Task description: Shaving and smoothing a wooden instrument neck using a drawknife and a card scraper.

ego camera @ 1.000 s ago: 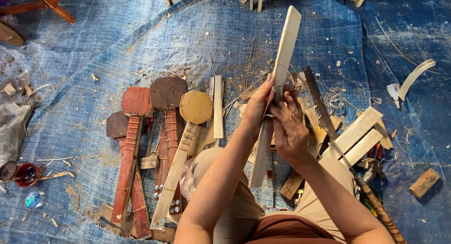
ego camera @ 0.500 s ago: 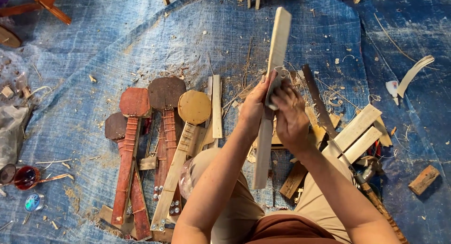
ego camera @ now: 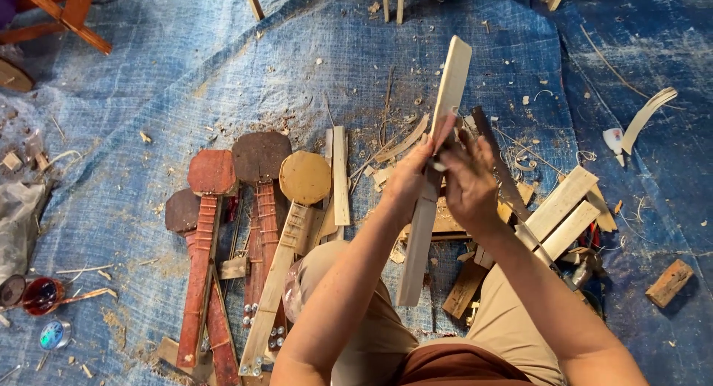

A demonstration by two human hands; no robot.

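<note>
Over the blue tarp, both hands' grips clasp a pale wooden slat, fingertips hidden.

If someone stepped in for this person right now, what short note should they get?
Left hand and right hand: both grip one long pale wooden slat about midway, held up over the lap.
Nearby: four paddle-shaped instrument necks lie side by side on the blue tarp, left of the knees; pale offcuts sit to the right.
Done: shavings litter the tarp.
Left: the slat looks plain, unshaped.
</note>
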